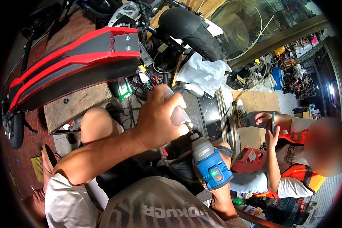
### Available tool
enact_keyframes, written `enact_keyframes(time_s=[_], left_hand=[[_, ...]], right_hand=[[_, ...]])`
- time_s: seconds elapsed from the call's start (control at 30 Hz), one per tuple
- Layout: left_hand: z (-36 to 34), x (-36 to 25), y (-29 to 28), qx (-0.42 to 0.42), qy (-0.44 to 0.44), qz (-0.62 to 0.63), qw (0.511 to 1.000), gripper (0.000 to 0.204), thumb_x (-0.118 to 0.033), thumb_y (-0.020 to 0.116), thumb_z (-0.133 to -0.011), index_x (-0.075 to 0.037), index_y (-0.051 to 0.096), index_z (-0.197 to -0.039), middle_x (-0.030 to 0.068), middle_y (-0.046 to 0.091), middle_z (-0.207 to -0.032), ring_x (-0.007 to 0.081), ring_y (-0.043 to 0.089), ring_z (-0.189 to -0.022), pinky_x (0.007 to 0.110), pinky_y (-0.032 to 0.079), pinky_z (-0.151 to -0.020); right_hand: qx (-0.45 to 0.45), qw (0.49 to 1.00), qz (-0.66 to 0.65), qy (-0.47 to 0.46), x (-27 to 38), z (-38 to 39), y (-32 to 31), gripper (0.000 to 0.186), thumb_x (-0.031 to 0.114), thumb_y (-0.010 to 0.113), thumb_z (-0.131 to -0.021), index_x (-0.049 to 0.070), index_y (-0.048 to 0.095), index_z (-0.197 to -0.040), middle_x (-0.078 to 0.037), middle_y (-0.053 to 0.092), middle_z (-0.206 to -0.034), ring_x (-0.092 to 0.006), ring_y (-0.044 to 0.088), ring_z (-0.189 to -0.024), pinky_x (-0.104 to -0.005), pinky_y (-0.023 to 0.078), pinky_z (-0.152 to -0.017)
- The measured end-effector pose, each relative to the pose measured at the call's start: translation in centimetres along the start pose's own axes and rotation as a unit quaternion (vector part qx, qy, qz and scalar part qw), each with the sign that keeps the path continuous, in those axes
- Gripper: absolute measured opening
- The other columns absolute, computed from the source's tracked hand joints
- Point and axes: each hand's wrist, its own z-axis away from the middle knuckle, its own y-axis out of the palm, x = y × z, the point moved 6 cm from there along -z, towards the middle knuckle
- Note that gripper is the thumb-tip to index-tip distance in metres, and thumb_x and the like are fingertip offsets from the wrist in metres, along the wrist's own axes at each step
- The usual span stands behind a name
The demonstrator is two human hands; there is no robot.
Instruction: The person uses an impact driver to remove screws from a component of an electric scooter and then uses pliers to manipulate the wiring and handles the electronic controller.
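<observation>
My left hand (159, 112) is closed round a small greyish, translucent piece (179, 116) whose exact kind I cannot make out. A blue and grey cordless impact driver (212, 165) points up and leftward at it from the right. The driver's thin bit reaches the lower edge of the piece, close to my left fingertips; whether it touches is hard to see. My right hand (202, 179) grips the driver from below, its fingers mostly hidden behind the tool's body. Both hands are above my lap.
A red and black electric scooter deck (74, 70) rests on a wooden bench (78, 106) at left. Beyond my hands are a black tyre (203, 40), a white plastic bag (201, 72) and tangled wires (150, 80). At right a person in an orange vest (296, 182) holds a phone (273, 122).
</observation>
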Motion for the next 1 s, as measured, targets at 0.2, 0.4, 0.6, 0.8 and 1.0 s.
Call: enact_keyframes(time_s=[0.2,0.4,0.6,0.8,1.0], left_hand=[[-0.1,-0.1,0.3,-0.014,0.014,0.003,1.000,0.051,-0.022,0.098,-0.068,-0.009,0.069,-0.107,0.0167,0.059,-0.120,0.0397,0.062,-0.114,0.048,0.052,-0.100],[0.3,0.6,-0.3,-0.011,0.017,0.003,1.000,0.052,-0.022,0.098,-0.067,-0.009,0.068,-0.107,0.0169,0.059,-0.119,0.0403,0.062,-0.114,0.049,0.052,-0.100],[-0.1,0.8,-1.1,0.011,0.018,-0.010,1.000,0.054,-0.027,0.100,-0.069,-0.010,0.068,-0.109,0.0169,0.059,-0.119,0.0403,0.062,-0.115,0.049,0.052,-0.101],[1.2,1.8,2.1,0.091,-0.032,0.002,0.995,0.059,-0.035,0.101,-0.070,-0.005,0.071,-0.112,0.0213,0.062,-0.124,0.0452,0.065,-0.115,0.052,0.057,-0.097],[-0.7,1.5,0.2,0.205,-0.007,-0.029,0.978,0.086,-0.021,0.085,-0.084,-0.008,0.052,-0.163,0.0197,0.055,-0.161,0.0408,0.051,-0.150,0.048,0.035,-0.130]], right_hand=[[-0.058,0.997,0.003,-0.046,1.2,-0.5,-0.2,0.027,0.008,0.084,-0.080,0.001,0.070,-0.101,-0.010,0.072,-0.085,-0.0249,0.073,-0.073,-0.0349,0.057,-0.068],[-0.044,0.996,-0.022,-0.068,-0.4,-0.4,0.6,0.025,0.007,0.085,-0.078,0.003,0.072,-0.098,-0.010,0.073,-0.086,-0.0260,0.073,-0.075,-0.0352,0.057,-0.071],[-0.047,0.996,-0.048,-0.056,2.1,-1.8,0.7,0.035,0.006,0.088,-0.079,0.001,0.076,-0.112,-0.013,0.078,-0.098,-0.0255,0.078,-0.085,-0.0348,0.060,-0.079],[-0.092,0.993,0.001,-0.069,2.1,0.1,0.0,0.055,0.027,0.087,-0.088,0.006,0.071,-0.136,-0.020,0.080,-0.111,-0.0350,0.080,-0.106,-0.0435,0.063,-0.094],[-0.090,0.996,-0.015,0.009,0.1,-2.0,-0.3,0.056,0.023,0.083,-0.085,0.010,0.070,-0.138,-0.026,0.077,-0.099,-0.0504,0.073,-0.093,-0.0510,0.060,-0.082]])
